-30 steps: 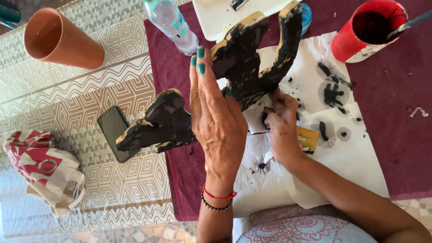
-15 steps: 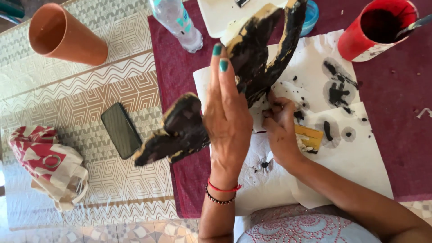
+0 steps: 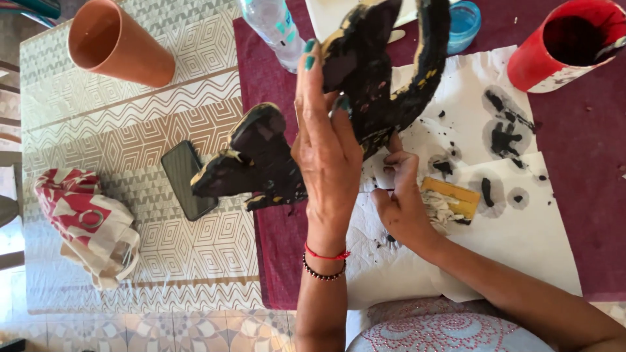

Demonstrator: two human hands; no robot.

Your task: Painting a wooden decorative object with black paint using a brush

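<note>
My left hand (image 3: 327,146) grips a large flat figure (image 3: 365,98) painted black with yellowish patches, holding it up above the table; one lobe (image 3: 254,163) of the figure sticks out to the left. My right hand (image 3: 403,199) sits under the figure and pinches a thin brush handle, its tip hidden behind the figure. White paper (image 3: 521,241) spotted with black paint lies beneath both hands. A yellow block (image 3: 453,195) with crumpled tissue rests just right of my right hand.
A red cup (image 3: 564,45) of black paint stands at the top right, a terracotta cup (image 3: 117,42) at the top left. A plastic bottle (image 3: 270,26), a blue lid (image 3: 464,23), a dark phone (image 3: 186,179) and a red-and-white cloth bag (image 3: 88,225) lie around.
My left hand has lifted and tilted the black figure higher and to the right. My right hand has stayed under it on the paper.
</note>
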